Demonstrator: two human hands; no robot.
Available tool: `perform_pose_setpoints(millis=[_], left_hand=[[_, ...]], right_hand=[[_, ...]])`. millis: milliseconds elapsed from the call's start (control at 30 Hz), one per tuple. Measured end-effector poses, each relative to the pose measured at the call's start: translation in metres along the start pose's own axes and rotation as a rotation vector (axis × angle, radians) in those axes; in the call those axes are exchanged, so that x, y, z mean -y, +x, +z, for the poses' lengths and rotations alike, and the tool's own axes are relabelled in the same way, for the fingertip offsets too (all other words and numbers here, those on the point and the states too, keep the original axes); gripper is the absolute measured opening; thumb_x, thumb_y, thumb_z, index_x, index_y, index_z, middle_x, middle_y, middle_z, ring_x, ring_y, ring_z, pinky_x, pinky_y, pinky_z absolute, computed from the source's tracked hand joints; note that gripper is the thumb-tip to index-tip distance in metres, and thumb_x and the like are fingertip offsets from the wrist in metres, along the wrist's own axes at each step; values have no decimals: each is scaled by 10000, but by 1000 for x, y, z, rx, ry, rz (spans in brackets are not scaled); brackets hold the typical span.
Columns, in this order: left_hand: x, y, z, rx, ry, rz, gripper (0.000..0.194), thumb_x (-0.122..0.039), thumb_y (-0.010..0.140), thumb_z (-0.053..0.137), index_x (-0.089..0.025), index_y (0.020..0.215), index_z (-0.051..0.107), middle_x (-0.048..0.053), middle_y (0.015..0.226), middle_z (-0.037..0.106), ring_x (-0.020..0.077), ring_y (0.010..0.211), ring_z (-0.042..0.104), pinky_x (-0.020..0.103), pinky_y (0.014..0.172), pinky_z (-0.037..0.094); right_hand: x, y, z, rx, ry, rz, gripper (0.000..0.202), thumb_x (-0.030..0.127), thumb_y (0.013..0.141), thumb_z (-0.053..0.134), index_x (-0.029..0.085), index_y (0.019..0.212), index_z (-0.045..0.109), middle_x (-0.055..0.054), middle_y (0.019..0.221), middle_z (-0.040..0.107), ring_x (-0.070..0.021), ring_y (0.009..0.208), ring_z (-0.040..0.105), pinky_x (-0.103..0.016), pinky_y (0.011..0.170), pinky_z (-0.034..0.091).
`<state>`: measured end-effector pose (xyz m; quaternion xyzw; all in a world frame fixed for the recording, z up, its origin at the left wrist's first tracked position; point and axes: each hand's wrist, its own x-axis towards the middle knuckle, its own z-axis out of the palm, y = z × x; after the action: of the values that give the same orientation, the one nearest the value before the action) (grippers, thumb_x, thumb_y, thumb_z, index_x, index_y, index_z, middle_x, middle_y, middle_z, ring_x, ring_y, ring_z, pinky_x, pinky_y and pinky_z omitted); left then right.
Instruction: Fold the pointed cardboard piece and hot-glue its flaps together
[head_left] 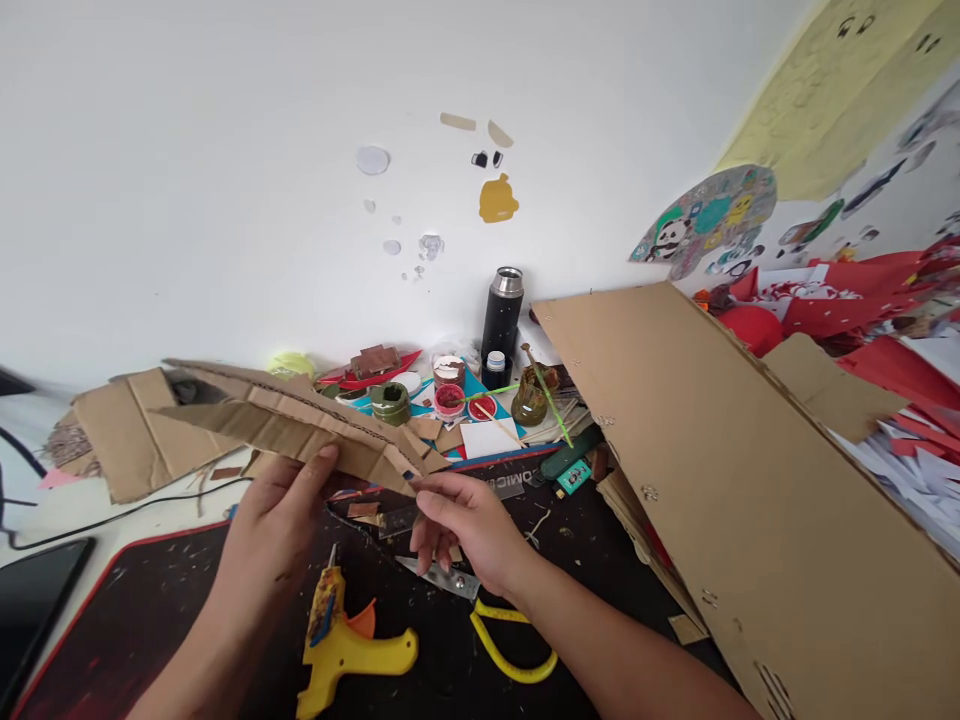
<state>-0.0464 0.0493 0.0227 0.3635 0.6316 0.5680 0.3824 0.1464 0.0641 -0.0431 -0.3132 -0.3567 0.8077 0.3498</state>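
Note:
A long folded cardboard piece [300,425], pointed at its left end, hangs above the dark mat. My left hand [281,510] is closed on its lower edge, thumb on the near face. At the piece's right end, my right hand [469,530] pinches the tip between thumb and fingers. Below my hands lies a yellow glue gun [349,645] with an orange trigger, its nozzle pointing away from me. Scissors with yellow handles [514,645] lie under my right wrist, which hides part of them.
A big cardboard sheet [720,450] leans across the right side. Paint jars [390,402], a black thermos [503,312] and a teal box [574,478] stand beyond the mat [187,610]. More cardboard [142,430] lies at left, near a cable [135,520].

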Motion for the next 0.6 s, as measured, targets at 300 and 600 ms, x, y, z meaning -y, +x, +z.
perform_pose_setpoints(millis=[300,600], left_hand=[[-8,10,-15,221,618,198,425,-614,915,598,-242,1077,724,56,971,834,313,864,740,359,708,541],[-2,-4,4,422,704,180,380,-595,945,566,-238,934,696,34,749,760,269,668,670,342,612,477]], right_hand=[[7,2,-4,-118,-50,-107,681,817,798,772,171,996,685,11,628,695,-97,401,542,-202,388,364],[7,-4,1,-6,-244,-130,670,825,812,759,200,1025,644,37,631,659,-100,399,521,-215,372,312]])
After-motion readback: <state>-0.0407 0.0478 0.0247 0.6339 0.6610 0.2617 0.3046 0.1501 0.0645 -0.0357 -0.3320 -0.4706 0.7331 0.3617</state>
